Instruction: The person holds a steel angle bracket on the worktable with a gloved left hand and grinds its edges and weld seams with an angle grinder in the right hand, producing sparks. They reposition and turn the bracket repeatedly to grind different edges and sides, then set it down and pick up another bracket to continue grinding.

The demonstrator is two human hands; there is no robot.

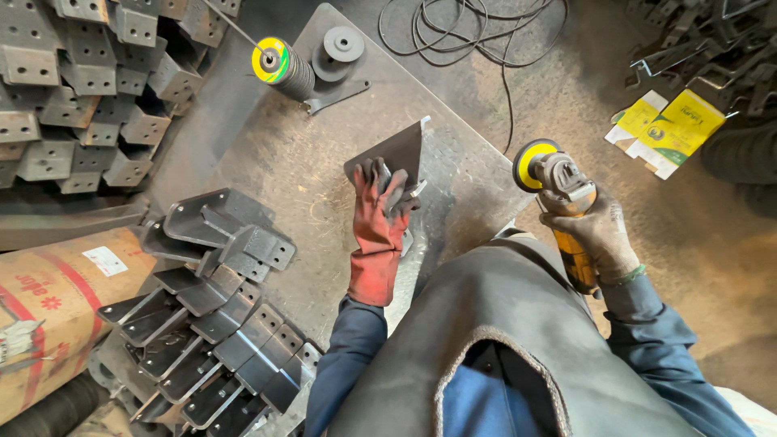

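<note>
so here's the setup: left hand [379, 222] in a red work glove is flat down on a folded steel bracket [396, 154], fingers spread over its near edge, pinning it to the steel worktable [299, 162] rather than gripping it. the bracket sits about mid-table, tilted, one corner pointing away toward the far edge.

right hand [599, 239], in a grey glove, is clenched around the body of a yellow angle grinder [562, 198]. the grinder's flap disc [530, 162] hangs off the right edge of the table, well apart from the bracket, not touching anything. can't tell if it's spinning.

looks to me like the in-between bit: piece is held down, tool is off to the side, no contact yet. getting the disc onto an edge would want the wheel brought across to the left and kept clear of those red fingers, since they sit right by the near edge.

around it: a row of finished-looking brackets [218, 324] stacked on the left, spare discs on a spindle [279, 65] at the far end, cable [477, 32] on the floor.
</note>
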